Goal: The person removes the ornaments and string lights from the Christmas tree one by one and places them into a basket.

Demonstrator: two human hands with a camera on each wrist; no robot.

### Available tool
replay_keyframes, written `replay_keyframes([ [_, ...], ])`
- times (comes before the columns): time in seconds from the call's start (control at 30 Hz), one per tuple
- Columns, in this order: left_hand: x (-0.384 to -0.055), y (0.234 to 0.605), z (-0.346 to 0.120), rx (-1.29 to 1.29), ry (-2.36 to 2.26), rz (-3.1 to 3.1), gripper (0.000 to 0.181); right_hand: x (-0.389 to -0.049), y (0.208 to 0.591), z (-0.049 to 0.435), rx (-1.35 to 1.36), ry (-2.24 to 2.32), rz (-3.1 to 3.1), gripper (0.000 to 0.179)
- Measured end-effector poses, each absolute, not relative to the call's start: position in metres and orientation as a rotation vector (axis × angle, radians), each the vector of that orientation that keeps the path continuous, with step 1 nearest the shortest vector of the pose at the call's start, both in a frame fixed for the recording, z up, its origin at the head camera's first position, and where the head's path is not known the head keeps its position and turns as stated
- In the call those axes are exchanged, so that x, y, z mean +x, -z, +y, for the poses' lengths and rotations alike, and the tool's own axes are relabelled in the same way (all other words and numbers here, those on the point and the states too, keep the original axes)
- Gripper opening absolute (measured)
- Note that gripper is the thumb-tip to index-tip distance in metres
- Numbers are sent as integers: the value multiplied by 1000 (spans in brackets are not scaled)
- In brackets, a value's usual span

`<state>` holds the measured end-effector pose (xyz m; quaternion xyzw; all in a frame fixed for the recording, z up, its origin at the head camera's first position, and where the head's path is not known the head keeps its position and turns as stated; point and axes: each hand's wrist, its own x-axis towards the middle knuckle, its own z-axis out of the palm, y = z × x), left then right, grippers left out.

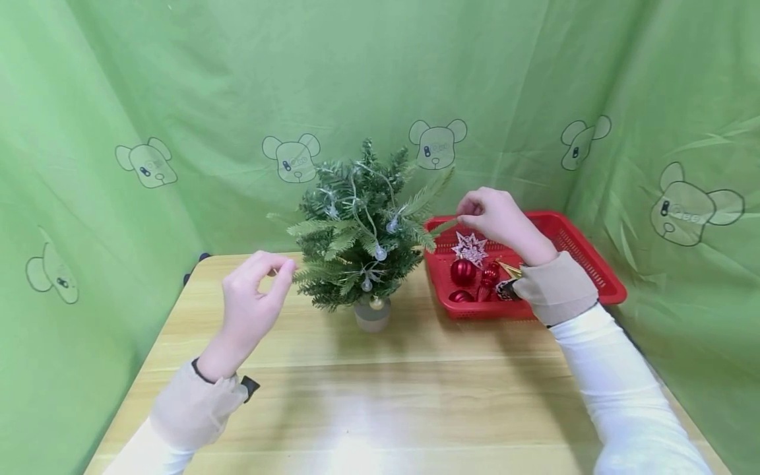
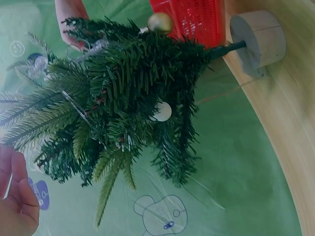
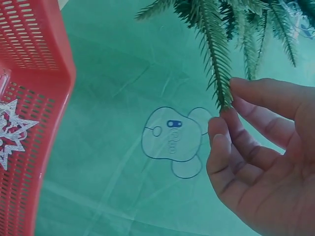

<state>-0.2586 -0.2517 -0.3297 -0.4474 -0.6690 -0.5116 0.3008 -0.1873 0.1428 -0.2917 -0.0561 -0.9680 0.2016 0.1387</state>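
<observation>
A small green artificial Christmas tree (image 1: 362,231) stands upright in a round pale base (image 1: 372,315), with a string of clear bulb lights (image 1: 380,252) draped over it. My right hand (image 1: 495,214) pinches the tip of a branch (image 3: 216,64) on the tree's right side between thumb and fingers. On the other side, my left hand (image 1: 255,297) is raised with thumb and index finger bent toward each other, fingertips right at the left branches (image 2: 34,123). Whether they grip a branch tip I cannot tell. A gold ball (image 2: 160,23) and a white ball (image 2: 161,111) show among the needles.
A red plastic basket (image 1: 605,293) stands right of the tree, below my right forearm. Inside lie a silver snowflake (image 1: 471,249), red balls (image 1: 462,271), a red drop-shaped ornament (image 1: 488,280) and a gold piece (image 1: 509,269). Green cloth (image 1: 368,79) hangs around the wooden table (image 1: 410,389).
</observation>
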Motion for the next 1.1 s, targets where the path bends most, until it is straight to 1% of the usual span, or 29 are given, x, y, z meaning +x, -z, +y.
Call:
replay_keyframes([
  [0.33, -248, 328, -248, -1274, 1308, -1740, 8, -202, 301, 154, -200, -604, -2759, 12],
  [0.5, -248, 328, -247, -1281, 1316, -1717, 9, -202, 303, 153, -198, -622, -2721, 14],
  [0.8, -257, 323, -252, -1195, 1335, -1734, 9, -174, 296, 136, -168, -660, -2612, 20],
  [1.1, -280, 325, -258, -1057, 1323, -1796, 9, -147, 296, 120, -137, -670, -2566, 15],
])
